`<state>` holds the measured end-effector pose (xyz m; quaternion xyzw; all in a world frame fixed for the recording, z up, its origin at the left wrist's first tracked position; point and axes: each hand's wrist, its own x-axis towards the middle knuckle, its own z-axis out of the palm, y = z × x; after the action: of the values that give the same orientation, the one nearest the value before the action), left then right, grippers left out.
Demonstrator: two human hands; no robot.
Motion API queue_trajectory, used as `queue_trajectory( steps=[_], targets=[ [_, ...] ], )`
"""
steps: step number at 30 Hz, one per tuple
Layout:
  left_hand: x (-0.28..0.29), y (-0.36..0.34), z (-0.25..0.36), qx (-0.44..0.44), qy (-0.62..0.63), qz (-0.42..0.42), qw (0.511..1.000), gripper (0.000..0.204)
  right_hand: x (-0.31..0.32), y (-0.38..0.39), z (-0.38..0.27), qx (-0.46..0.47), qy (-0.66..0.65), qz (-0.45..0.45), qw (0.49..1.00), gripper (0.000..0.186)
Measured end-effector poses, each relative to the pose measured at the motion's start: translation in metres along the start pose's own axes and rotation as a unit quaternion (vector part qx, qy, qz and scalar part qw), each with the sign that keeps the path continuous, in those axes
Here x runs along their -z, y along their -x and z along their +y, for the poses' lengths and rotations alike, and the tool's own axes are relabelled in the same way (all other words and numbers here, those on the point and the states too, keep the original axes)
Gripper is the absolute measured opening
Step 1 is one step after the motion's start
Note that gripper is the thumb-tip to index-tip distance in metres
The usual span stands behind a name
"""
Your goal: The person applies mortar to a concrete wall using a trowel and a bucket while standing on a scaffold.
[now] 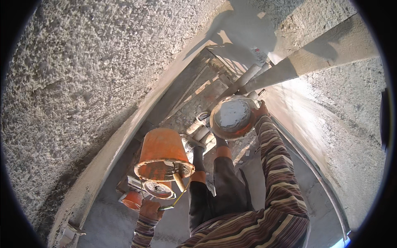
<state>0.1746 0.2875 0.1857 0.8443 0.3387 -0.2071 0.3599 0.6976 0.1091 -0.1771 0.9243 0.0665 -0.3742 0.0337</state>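
Observation:
My left hand (pixel 149 210) is closed round the grip of a wire handle at the lower left. That handle belongs to an orange bucket (pixel 162 146), which is tilted with its mortar-crusted mouth toward me. A pale wooden tool handle (pixel 179 182) sticks out at its rim; the rest of that tool is hidden. Up and to the right, my right hand (pixel 261 109) grips the rim of a second bucket (pixel 244 131). Whitish-grey wet mix (pixel 232 113) lies in this one. Its body shows only a little orange beneath the grey crust.
Beside the left bucket are a smaller round container (pixel 159 189) and a small orange pail (pixel 132 200). Wooden boards (pixel 200 97) and rubble lie ahead of my feet. Rough walls (pixel 82 74) rise on both sides, and a thick beam (pixel 318 51) crosses at upper right.

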Motion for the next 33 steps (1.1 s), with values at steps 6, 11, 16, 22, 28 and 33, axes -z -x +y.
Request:
queue_trajectory(
  steps=[6,11,16,22,28,33],
  targets=[
    [-0.026,0.068,-0.012,0.175,0.018,0.023,0.984,0.026,-0.004,0.008,0.025,0.034,-0.063,-0.072,0.995,0.035],
    [-0.046,0.152,-0.019,0.325,0.094,0.040,0.940,0.026,-0.047,0.072,0.040,0.119,-0.105,-0.227,0.961,0.050],
    [-0.099,0.243,-0.035,0.419,0.152,0.165,0.880,0.028,-0.008,0.163,-0.046,0.062,-0.045,-0.197,0.977,0.065],
    [-0.126,0.268,0.018,0.616,0.216,0.189,0.734,0.043,0.013,0.179,-0.081,0.127,0.014,-0.253,0.959,0.056],
    [-0.143,0.289,0.075,0.651,0.374,0.256,0.609,0.034,-0.032,0.140,-0.128,0.112,0.057,-0.325,0.937,0.050],
    [-0.220,0.304,0.140,0.707,0.400,0.338,0.475,0.019,-0.045,0.244,-0.193,0.073,0.051,-0.326,0.941,0.047]
  ],
)
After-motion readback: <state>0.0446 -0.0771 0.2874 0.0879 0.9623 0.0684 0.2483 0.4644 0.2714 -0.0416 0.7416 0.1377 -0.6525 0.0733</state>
